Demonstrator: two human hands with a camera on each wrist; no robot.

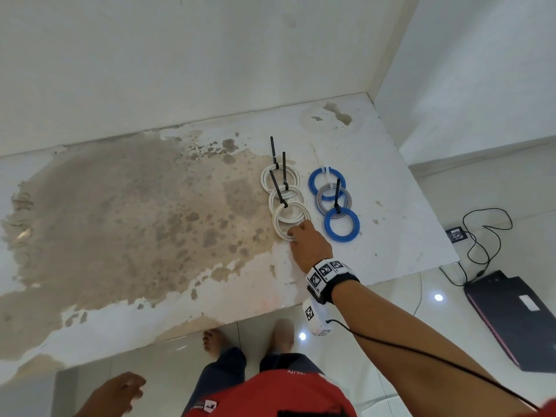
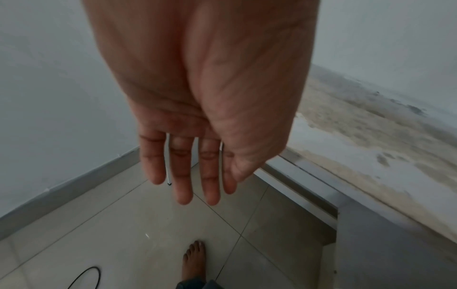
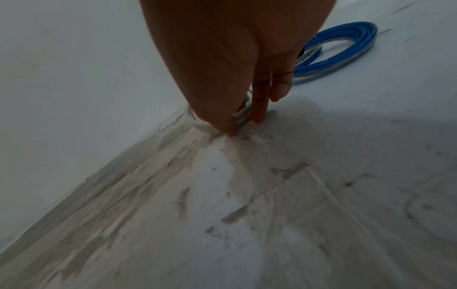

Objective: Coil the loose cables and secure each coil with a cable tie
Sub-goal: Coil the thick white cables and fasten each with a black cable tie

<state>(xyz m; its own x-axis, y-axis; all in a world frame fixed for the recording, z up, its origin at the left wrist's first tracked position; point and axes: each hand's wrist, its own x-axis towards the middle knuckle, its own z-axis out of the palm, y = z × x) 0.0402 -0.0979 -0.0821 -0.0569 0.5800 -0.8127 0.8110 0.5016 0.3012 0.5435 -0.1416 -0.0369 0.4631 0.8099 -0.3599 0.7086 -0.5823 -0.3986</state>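
Fingers (image 3: pixel 257 109) of right hand (image 1: pixel 310 245) pinch nearest white coil (image 1: pixel 290 219) at its 6 o'clock rim; light, springy, tie holds. Left hand (image 2: pixel 197 97) hangs slack w/ fingers apart.

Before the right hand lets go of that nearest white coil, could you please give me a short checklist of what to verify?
1. Nearest white coil lies flat on the counter: ok.
2. Black cable tie is on it: ok; whether it is pulled tight: cannot tell.
3. Right hand has its thumb and finger pinching the coil's near rim: ok.
4. Left hand is free, holding nothing: ok.
5. Nearest blue coil is apart from the hand: ok.
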